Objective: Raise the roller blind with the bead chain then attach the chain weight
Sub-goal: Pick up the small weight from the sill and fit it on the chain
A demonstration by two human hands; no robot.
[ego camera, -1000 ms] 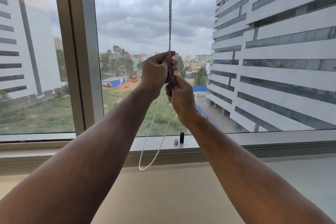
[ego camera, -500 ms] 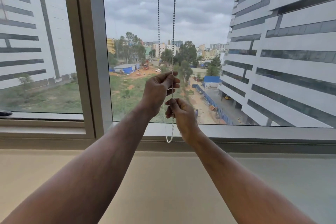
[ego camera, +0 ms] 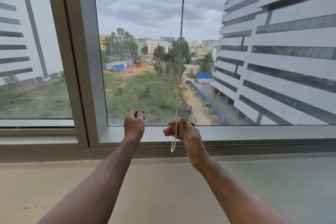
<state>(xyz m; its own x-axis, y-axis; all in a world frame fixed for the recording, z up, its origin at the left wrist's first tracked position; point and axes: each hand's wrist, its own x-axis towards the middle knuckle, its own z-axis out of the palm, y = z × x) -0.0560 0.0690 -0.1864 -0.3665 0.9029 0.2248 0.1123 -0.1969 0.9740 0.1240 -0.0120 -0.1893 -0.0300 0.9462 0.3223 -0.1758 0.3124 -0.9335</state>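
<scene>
The bead chain (ego camera: 182, 23) hangs down in front of the window glass, and its white lower loop (ego camera: 173, 146) ends just below the sill edge. My right hand (ego camera: 185, 132) is at sill height with its fingers closed on the chain just above the loop. My left hand (ego camera: 134, 123) is a hand's width to the left, fingers curled in, apart from the chain, with nothing visible in it. A small dark piece (ego camera: 192, 124), perhaps the chain weight, peeks out on the window ledge behind my right hand. The roller blind itself is out of view above.
A thick vertical window frame post (ego camera: 80, 56) stands left of my hands. The grey window ledge (ego camera: 263, 132) runs along the bottom of the glass, with a wide beige sill (ego camera: 163, 187) below it towards me.
Both hands have come down from chest height to the ledge. My left hand has let go of the chain and moved left. My right hand still holds the chain.
</scene>
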